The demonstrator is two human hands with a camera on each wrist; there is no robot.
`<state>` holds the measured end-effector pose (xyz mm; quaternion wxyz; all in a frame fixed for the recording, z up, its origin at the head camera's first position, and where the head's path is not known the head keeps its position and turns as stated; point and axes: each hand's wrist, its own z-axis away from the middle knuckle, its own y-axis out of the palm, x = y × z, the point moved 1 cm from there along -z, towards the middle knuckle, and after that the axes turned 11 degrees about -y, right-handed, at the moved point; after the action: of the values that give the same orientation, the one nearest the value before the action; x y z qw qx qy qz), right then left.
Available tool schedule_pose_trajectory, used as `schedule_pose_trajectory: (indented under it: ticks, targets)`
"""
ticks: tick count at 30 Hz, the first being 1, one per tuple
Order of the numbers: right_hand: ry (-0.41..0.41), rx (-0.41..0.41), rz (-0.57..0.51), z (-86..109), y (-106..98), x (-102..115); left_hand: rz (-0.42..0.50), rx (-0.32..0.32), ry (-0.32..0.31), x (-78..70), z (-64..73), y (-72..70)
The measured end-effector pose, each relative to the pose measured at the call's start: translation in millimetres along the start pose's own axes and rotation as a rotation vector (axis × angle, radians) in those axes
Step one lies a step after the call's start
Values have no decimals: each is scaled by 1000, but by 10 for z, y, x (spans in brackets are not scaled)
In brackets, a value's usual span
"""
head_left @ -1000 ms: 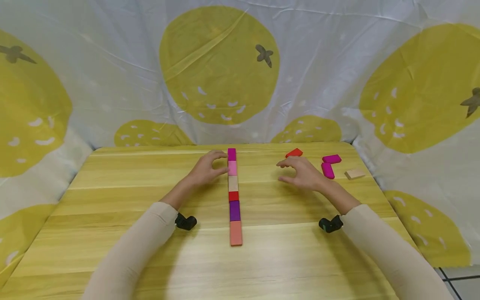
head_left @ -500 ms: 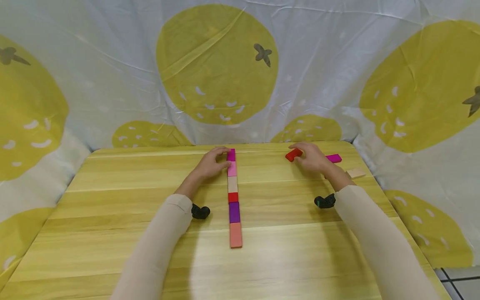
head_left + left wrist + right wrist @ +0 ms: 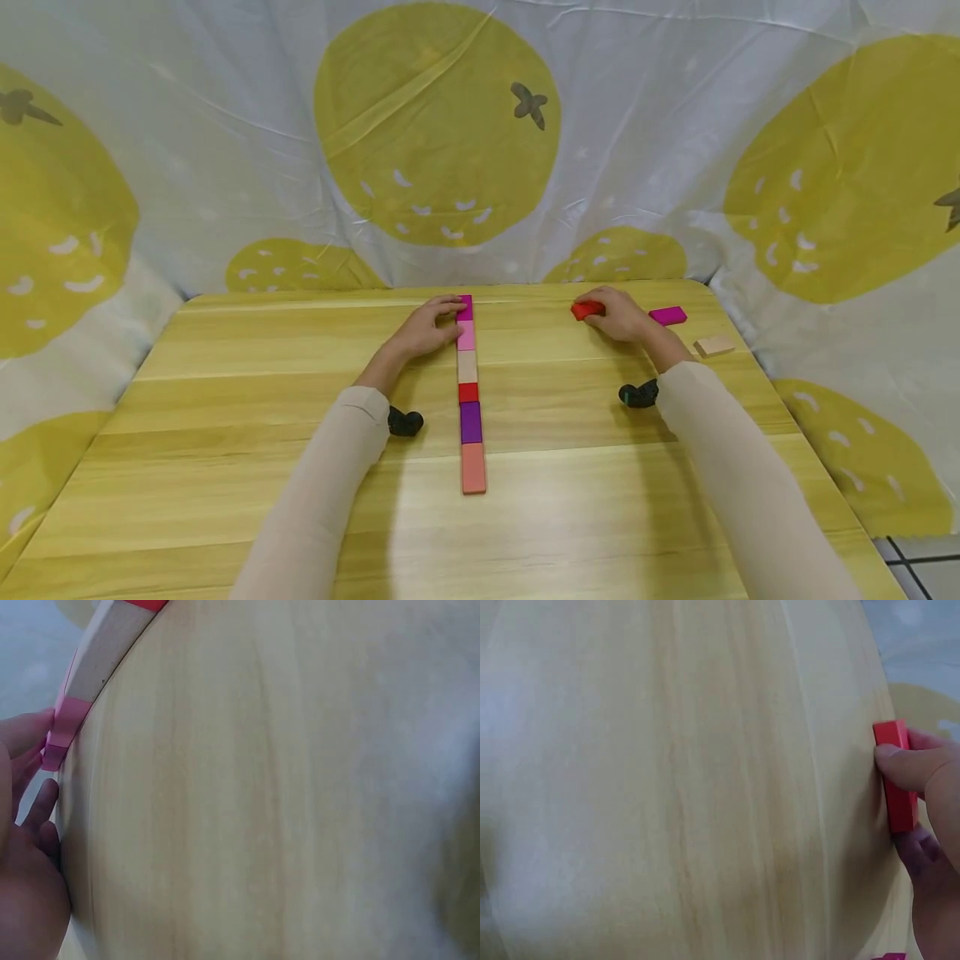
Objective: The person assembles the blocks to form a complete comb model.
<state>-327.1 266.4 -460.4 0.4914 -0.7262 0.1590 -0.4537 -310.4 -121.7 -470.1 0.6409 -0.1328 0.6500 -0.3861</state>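
A straight row of flat wooden blocks runs front to back on the table: magenta (image 3: pixel 467 310), pink (image 3: pixel 467 335), plain wood (image 3: pixel 467 365), red (image 3: pixel 468 392), purple (image 3: pixel 471 422) and salmon (image 3: pixel 473 468). At its far end my left hand (image 3: pixel 426 327) touches the magenta and pink blocks from the left with loosely bent fingers. To the right, my right hand (image 3: pixel 621 317) pinches a separate red block (image 3: pixel 587 310). The right wrist view shows the thumb on one face of this red block (image 3: pixel 896 776) and fingers on the other side.
Beyond the right hand, a magenta block (image 3: pixel 667 316) and a plain wood block (image 3: pixel 714 346) lie near the table's right edge. A fruit-print cloth (image 3: pixel 585 167) hangs behind the wooden table (image 3: pixel 225 417). Black wrist devices (image 3: pixel 406 422) sit under both sleeves.
My right hand has moved away from the row's side to the loose red block and now grips it, turning it slightly. My left hand has moved right, onto the row's far end.
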Motion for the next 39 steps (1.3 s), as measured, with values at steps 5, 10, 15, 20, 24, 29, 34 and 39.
schedule_pose_trajectory:
  ticks: [5, 10, 15, 20, 24, 29, 34, 39]
  targets:
    - [-15, -24, -24, -80, -16, 65, 6, 2, -8, 0, 7, -2]
    - [-76, -43, -39, -215, 14, 229, 13, 6, -15, 0, 10, -4]
    - [-104, -48, -19, -375, 95, 390, 14, 5, -7, 8, 7, 18]
    - [-100, -57, -16, -561, 225, 521, 17, 1, 9, 2, 14, 20]
    - [-66, -79, -44, -683, 361, 617, 25, 1, 3, -10, 24, 13]
    - [-36, -119, -48, -812, 537, 749, 27, 6, 2, -9, 28, 10]
    - [-42, -135, -21, -917, 682, 852, 26, 4, 7, -7, 23, 13]
    - [-48, -151, -8, -1004, 787, 920, 18, -3, 16, 2, 11, 11]
